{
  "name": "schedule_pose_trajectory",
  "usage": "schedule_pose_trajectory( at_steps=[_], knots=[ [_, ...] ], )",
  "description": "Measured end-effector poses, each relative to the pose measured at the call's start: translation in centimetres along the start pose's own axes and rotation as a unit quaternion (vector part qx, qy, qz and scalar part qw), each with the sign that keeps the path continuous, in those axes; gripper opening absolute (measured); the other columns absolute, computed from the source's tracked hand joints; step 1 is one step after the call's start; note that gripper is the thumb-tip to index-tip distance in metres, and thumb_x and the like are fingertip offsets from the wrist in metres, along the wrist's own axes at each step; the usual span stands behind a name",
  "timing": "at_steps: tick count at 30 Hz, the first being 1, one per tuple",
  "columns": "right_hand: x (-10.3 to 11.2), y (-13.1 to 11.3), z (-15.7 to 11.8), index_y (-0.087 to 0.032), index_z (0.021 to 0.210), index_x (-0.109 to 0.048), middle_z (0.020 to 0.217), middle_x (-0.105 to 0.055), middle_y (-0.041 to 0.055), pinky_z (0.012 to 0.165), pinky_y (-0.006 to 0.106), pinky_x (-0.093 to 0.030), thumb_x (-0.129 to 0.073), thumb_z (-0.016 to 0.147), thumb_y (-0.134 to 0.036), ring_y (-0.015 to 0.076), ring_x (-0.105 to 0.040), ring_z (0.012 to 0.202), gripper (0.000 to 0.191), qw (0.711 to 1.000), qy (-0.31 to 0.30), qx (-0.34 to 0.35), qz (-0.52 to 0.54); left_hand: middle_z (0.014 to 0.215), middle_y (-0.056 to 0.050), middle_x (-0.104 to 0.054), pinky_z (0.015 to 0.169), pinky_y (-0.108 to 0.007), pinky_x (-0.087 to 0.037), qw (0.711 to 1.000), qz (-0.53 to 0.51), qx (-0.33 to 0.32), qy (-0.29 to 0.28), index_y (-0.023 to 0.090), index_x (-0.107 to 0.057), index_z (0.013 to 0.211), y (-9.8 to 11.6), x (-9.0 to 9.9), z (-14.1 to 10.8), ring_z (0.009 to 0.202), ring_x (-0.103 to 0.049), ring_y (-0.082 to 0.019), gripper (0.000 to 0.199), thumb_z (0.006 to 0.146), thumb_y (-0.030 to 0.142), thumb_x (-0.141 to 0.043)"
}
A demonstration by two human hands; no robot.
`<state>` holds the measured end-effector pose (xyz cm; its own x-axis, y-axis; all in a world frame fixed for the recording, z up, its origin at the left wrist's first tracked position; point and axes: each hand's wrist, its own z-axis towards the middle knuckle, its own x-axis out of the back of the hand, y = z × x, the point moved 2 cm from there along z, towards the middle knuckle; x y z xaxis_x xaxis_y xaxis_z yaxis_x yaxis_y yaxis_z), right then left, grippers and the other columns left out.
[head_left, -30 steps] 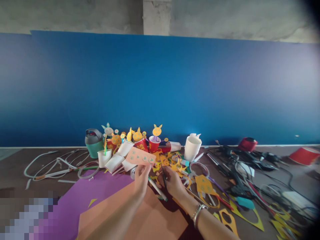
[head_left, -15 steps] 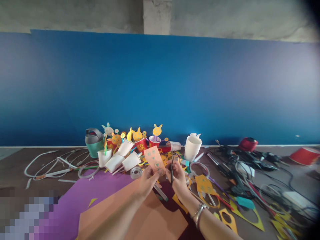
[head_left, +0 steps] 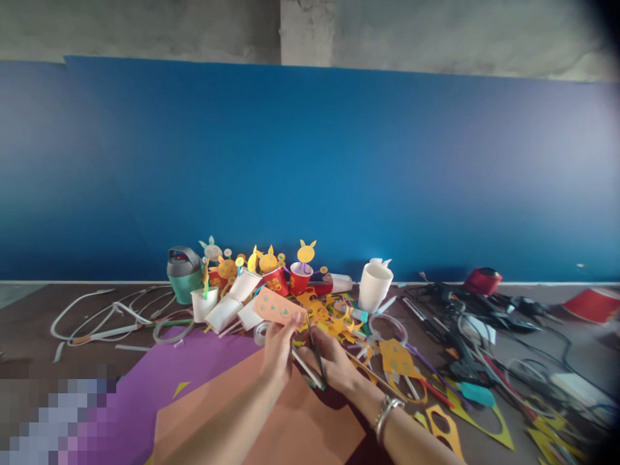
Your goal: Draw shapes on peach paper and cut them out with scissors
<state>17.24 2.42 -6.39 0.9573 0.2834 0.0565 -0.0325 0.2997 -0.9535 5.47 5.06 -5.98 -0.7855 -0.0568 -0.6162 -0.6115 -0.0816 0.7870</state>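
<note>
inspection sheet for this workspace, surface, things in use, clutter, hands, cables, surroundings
Surface: brown table, purple sheet partly under orange sheet
Things in use: small orange card with drawn shapes, scissors
Clutter: yellow-orange scraps, several white cups tipped
Hands: left hand holds card, right hand holds scissors
Cables: white at left, black tangled at right
Surroundings: blue panel behind; other people, nothing seen

The left hand point(head_left: 278, 352) covers one end of the peach card point(head_left: 277, 306), while the right hand point(head_left: 332, 361) hides part of the dark-bladed tool point(head_left: 316, 349). The bottom edge crops the orange sheet point(head_left: 261, 413); lettering on the red cups point(head_left: 276, 282) is illegible.
</note>
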Motion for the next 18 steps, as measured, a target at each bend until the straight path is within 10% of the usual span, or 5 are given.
schedule_pose_trajectory(
  at_steps=[18],
  knots=[
    [0.0, 0.8, 0.0, -0.015, 0.089, -0.061, 0.076, -0.056, 0.0019, 0.061, 0.025, -0.044, -0.069, 0.075, -0.045, 0.0149, -0.05, 0.068, 0.033, 1.0, 0.008, 0.007, 0.002, 0.084, -0.007, -0.072, 0.067, -0.027, -0.051, 0.996, -0.039, 0.08, 0.002, 0.012, -0.068, 0.093, -0.2, -1.1, -1.4, 0.078, -0.068, -0.022, 0.036, 0.063, 0.028, -0.08]
  ],
)
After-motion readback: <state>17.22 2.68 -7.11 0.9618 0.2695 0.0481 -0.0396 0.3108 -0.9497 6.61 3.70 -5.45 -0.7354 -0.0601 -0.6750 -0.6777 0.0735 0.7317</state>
